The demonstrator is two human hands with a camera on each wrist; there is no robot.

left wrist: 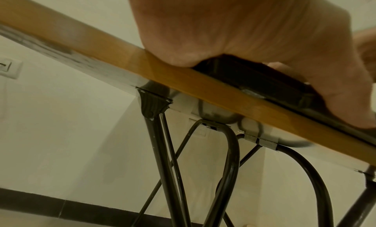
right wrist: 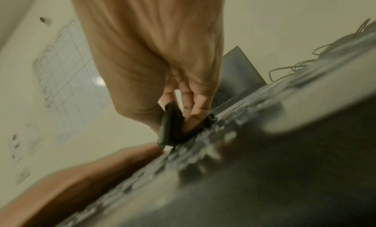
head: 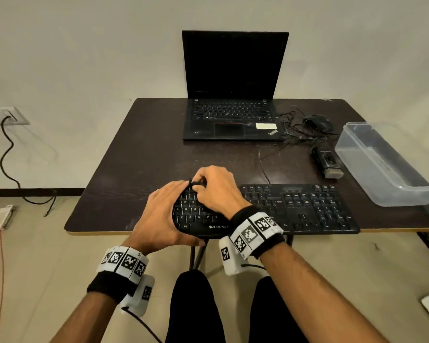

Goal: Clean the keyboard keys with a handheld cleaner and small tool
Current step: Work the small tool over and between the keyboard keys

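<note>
Behind the keyboard [head: 295,206] stood a laptop [head: 233,95], with a handheld cleaner [head: 328,162] and clear tub [head: 382,167] toward its right end. The left hand [head: 164,214] lay flat over the keyboard's left end, fingers straight, while the right hand [head: 216,189] pinched a small black tool [right wrist: 171,124] onto the upper-left keys.

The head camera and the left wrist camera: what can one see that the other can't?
Only the head camera shows the laptop, the mouse, the clear plastic box, the handheld cleaner lying on the table, and the right hand pinching a small black tool on the keys.

Only the left wrist camera shows the table's black metal legs from underneath.

Both show the left hand resting on the keyboard's left end at the table's front edge.
</note>
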